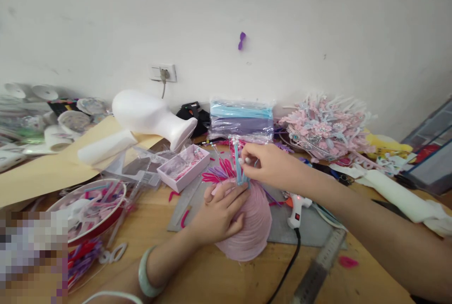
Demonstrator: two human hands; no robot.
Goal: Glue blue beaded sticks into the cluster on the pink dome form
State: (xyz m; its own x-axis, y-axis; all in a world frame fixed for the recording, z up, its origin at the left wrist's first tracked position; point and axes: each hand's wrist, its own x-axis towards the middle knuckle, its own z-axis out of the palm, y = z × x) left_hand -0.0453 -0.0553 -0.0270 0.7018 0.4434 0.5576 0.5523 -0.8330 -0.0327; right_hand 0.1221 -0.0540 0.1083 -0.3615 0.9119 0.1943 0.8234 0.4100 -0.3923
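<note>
Our bench (141, 228) has pink strips (219, 173) seemingly placed, blue strips (237, 155) perhaps unfinished; left hand (221, 209) spread on the ball (256, 228), right hand (263, 163) nearly closed, grip unclear.

A glue gun (298, 213) and ruler (320, 266) suggest a craft workshop.

We look from one camera on the person's head, facing forward and down over the table (197, 278) towards the wall (300, 16). We see the left hand (223, 210) and right hand (267, 163) close by, near the middle; the wall, farther off, fills the upper part.
</note>
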